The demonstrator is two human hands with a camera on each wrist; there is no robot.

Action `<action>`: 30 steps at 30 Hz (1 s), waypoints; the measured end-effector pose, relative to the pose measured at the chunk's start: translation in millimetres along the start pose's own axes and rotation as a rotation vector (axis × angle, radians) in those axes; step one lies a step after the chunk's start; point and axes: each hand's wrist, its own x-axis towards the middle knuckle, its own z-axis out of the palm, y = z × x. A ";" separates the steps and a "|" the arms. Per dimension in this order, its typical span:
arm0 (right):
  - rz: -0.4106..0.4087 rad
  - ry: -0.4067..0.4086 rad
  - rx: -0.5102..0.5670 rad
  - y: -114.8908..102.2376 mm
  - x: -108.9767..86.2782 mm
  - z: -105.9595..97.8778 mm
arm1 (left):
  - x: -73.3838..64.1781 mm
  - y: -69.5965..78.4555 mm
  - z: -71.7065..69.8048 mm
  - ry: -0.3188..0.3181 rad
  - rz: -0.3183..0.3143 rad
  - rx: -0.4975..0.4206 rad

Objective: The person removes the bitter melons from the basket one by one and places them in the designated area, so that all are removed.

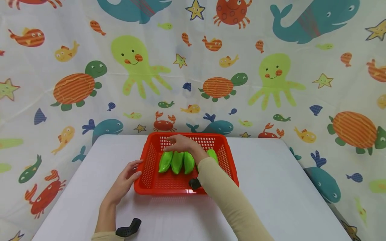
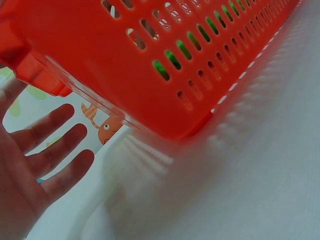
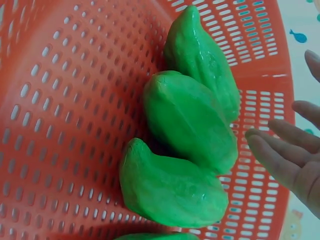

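Observation:
A red plastic basket with slotted walls stands on the white table. Inside, green fruits shaped like unripe mangoes lie side by side: a left one, a middle one, a third, and another farther right, partly behind the forearm. My left hand has its fingertips at the basket's left rim, fingers spread. My right hand hovers over the far part of the basket, above the left fruits, holding nothing. In the right wrist view its fingers are extended beside the fruits' ends.
The white table extends on both sides of the basket. Behind it hangs a curtain printed with sea animals. A black wrist device is on the left wrist, and another shows under the right sleeve.

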 end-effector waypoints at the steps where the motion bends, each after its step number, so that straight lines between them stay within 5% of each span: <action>1: 0.002 0.002 0.002 -0.3 0.3 0.5 | -0.2 -0.1 0.2 -0.002 0.001 -0.001; 30: 0.114 -0.115 0.082 -7.1 6.9 12.7 | -3.4 4.7 0.9 0.000 0.005 -0.005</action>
